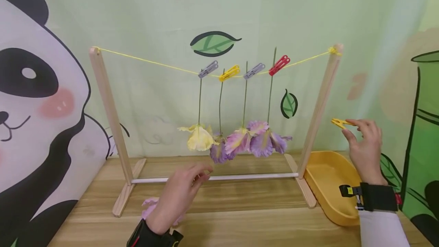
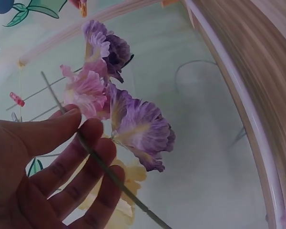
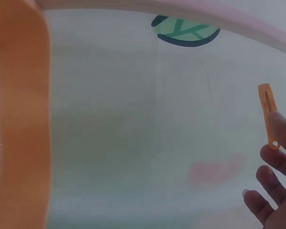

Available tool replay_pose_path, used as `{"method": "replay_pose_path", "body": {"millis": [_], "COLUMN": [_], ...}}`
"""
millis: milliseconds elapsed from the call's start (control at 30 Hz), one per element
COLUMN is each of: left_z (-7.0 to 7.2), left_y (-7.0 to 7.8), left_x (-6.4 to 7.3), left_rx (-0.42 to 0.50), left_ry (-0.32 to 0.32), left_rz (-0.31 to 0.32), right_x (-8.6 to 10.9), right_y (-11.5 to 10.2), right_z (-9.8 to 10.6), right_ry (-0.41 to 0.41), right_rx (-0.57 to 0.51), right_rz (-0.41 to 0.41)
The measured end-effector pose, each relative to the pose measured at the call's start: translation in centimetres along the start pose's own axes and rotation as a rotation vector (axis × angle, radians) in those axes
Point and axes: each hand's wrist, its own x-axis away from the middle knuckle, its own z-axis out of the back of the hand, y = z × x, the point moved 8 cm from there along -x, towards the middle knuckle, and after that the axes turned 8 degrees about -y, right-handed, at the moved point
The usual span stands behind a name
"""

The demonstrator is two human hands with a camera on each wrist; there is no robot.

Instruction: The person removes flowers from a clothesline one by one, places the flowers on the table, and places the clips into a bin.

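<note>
My left hand (image 1: 183, 191) pinches the thin green stem (image 2: 115, 177) of a flower between thumb and fingers, low in front of the rack. Lilac petals (image 1: 149, 206) show beneath that hand, partly hidden by it. Out to the right, beyond the rack's post, my right hand (image 1: 367, 146) holds a yellow clothespin (image 1: 340, 123) by its end between thumb and fingertips. Upside down on a yellow string (image 1: 147, 62) hang a yellow flower (image 1: 200, 138), a purple one (image 1: 218, 152), a pink one (image 1: 237, 141) and a lilac one (image 1: 262, 144), each clipped at its stem.
The wooden rack has a left post (image 1: 111, 117), a right post (image 1: 320, 113) and a white crossbar (image 1: 253, 177) low down. Grey, yellow and red clothespins (image 1: 279, 65) grip the string. A yellow tray (image 1: 322, 197) stands right of the rack, before a printed curtain (image 1: 154, 10).
</note>
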Motion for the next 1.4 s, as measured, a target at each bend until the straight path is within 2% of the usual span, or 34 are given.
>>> {"method": "replay_pose_path", "body": {"millis": [100, 167, 233, 333, 500, 600, 733, 800, 933, 1100, 1400], "left_z": [-0.7, -1.5, -2.4, -3.7, -5.8, -7.0, -8.3, -8.9, -9.7, -10.5, -10.7], "left_y": [0.0, 0.0, 0.0, 0.1, 0.3, 0.4, 0.6, 0.6, 0.4, 0.2, -0.2], "left_x": [0.1, 0.3, 0.6, 0.9, 1.2, 1.5, 1.9, 2.1, 2.2, 2.4, 2.4], "left_rx": [-0.014, -0.020, -0.022, -0.016, -0.007, -0.053, -0.135, -0.167, -0.189, -0.168, -0.166], "left_ry": [-0.076, -0.151, -0.230, -0.314, -0.399, -0.410, -0.368, -0.353, -0.366, -0.395, -0.388], "left_rz": [0.002, 0.002, 0.002, -0.017, -0.054, -0.087, -0.150, -0.165, -0.149, -0.111, -0.108], "right_x": [0.0, 0.2, 0.6, 1.3, 2.4, 3.2, 4.5, 5.1, 5.7, 6.6, 7.2], "right_y": [0.5, 0.9, 1.4, 2.3, 4.0, 5.1, 6.3, 6.7, 7.0, 7.4, 7.1], "right_z": [-0.7, -1.5, -2.4, -3.7, -5.3, -6.5, -8.0, -8.6, -9.2, -9.4, -10.2], "right_ry": [-0.043, -0.102, -0.186, -0.324, -0.536, -0.694, -0.903, -0.966, -1.020, -1.066, -1.144], "right_rx": [0.026, 0.058, 0.097, 0.146, 0.187, 0.209, 0.217, 0.199, 0.181, 0.171, 0.138], "right_rz": [0.032, 0.031, 0.019, -0.013, -0.069, -0.116, -0.151, -0.156, -0.151, -0.201, -0.197]}}
